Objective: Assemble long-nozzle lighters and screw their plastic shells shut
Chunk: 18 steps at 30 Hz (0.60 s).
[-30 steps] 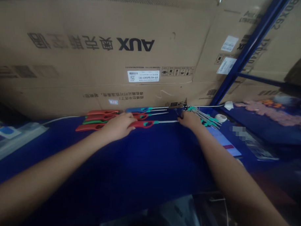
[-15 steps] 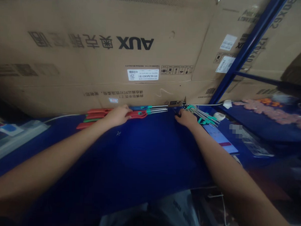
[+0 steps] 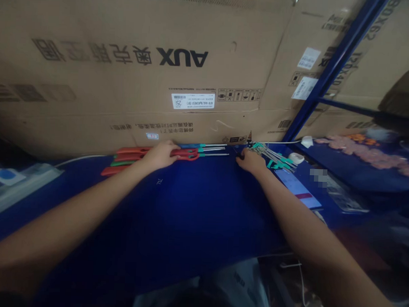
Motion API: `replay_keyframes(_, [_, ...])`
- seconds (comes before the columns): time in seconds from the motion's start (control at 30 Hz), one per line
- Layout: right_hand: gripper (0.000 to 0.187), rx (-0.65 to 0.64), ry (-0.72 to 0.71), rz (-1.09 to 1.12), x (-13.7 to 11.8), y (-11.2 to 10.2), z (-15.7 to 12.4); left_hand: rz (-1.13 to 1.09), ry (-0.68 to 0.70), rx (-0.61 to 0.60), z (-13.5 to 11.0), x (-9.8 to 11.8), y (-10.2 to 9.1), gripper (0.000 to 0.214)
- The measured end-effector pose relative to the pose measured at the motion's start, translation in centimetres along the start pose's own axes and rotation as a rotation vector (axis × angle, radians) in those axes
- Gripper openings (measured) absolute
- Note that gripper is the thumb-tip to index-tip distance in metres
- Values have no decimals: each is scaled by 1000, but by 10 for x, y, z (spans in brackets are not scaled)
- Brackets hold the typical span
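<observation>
A row of long-nozzle lighters with red, green and blue handles lies at the far edge of the blue table, against a cardboard box. My left hand rests on their handles, fingers curled over a red one. My right hand sits at the metal nozzle tips, fingers bent and pinched near a small dark piece I cannot make out. Just right of that hand lies a loose bundle of metal rods with teal parts.
A large AUX cardboard box walls the back of the table. A blue shelf post slants up at right. A white tape roll, a paper card and a clear plastic bag lie on the table.
Both hands have pushed the red lighter away from me, up against the other lighters at the box. The hands now sit farther back on the table.
</observation>
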State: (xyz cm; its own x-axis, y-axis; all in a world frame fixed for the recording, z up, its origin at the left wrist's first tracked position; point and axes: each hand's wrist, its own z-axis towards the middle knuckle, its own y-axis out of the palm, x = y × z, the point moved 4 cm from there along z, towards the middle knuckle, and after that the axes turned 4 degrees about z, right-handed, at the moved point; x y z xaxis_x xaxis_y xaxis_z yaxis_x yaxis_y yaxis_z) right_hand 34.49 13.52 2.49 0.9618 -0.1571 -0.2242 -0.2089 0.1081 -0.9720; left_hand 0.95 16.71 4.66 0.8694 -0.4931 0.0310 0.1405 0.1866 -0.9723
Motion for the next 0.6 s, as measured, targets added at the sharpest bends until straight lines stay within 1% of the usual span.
replay_keyframes(0.1, [36,24,-11,3,-1,0,-1,12,4,43,-3,3,-2,41])
replay_keyframes(0.2, [41,112,-61,2,-6,-2,-4,51,25,88,-8,9,-5,42])
replay_keyframes(0.27, [41,187,-137,1,-14,-5,-7,81,46,108,-11,14,-5,43])
replay_keyframes(0.33, [36,223,-260,6,-24,-6,-11,105,65,116,-14,18,-5,43])
replay_keyframes(0.4, [32,200,-413,13,-35,-3,-15,122,76,117,-15,20,-4,41])
replay_keyframes(0.47, [30,149,-552,14,-43,2,-18,134,80,115,-15,22,-4,39])
replay_keyframes(0.53, [31,108,-637,12,-48,8,-21,141,82,112,-14,22,-3,36])
replay_keyframes(0.6, [34,88,-668,14,-49,13,-21,146,81,109,-14,22,-3,33])
